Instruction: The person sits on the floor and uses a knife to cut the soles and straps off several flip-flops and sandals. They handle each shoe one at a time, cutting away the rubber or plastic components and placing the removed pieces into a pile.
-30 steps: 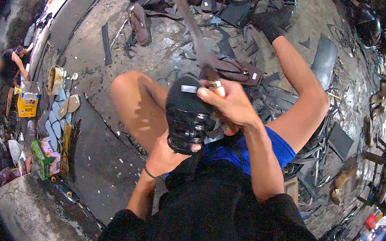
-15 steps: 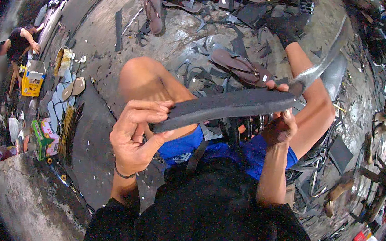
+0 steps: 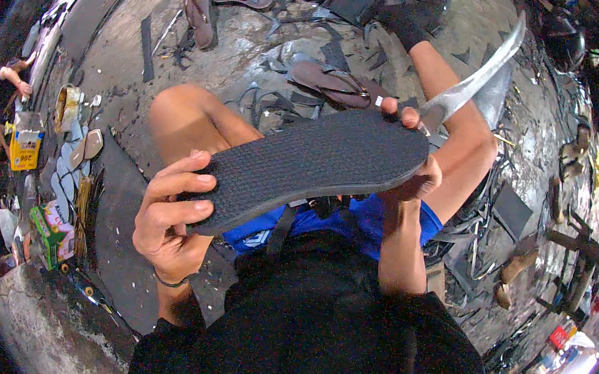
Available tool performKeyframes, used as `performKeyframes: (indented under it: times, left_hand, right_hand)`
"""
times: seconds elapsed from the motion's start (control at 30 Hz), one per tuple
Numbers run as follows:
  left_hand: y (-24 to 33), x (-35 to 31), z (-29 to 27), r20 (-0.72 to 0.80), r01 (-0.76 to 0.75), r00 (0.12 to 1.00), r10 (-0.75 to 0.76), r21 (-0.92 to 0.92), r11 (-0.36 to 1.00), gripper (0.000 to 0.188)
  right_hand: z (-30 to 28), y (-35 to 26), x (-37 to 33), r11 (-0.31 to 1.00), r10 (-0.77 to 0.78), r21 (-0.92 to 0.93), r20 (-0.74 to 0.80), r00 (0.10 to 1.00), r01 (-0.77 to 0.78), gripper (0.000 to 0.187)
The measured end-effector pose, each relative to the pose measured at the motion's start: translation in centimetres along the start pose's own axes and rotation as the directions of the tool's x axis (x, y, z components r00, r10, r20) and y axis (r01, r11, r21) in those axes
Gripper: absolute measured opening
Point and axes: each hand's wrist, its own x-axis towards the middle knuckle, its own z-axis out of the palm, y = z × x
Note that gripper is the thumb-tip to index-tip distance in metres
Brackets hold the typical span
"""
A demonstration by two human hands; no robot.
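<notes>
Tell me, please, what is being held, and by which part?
A black sandal, sole up: the left hand grips its left end, the right hand its right end. A curved blade projects beside the right hand; its handle is hidden.

Knife (image 3: 475,78): handle hidden behind sandal (image 3: 309,162). Right hand's fingers (image 3: 410,117): partly hidden by sole. Sandal straps: mostly hidden underneath. Black shirt (image 3: 358,324): cut off by lower edge.

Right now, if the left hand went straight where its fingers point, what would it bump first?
The left hand would meet the black sandal it holds, then perhaps the right hand, though depth is unclear.
</notes>
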Motion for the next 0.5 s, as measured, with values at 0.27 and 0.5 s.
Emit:
performKeyframes:
  times: [0.27,0.5]
  left_hand:
    - [0.6,0.4,0.2,0.003,0.201,0.98,-0.201,-0.041,0.979,0.034]
    - [-0.9,1.3,0.6,0.128,0.071,0.983,-0.131,0.393,0.917,0.023]
  right_hand:
    - [-0.1,0.7,-0.1,1.0,0.018,0.02,0.038,0.999,-0.019,0.042]
    - [1.2,0.5,-0.7,0.982,-0.022,-0.184,0.053,0.998,0.031,0.038]
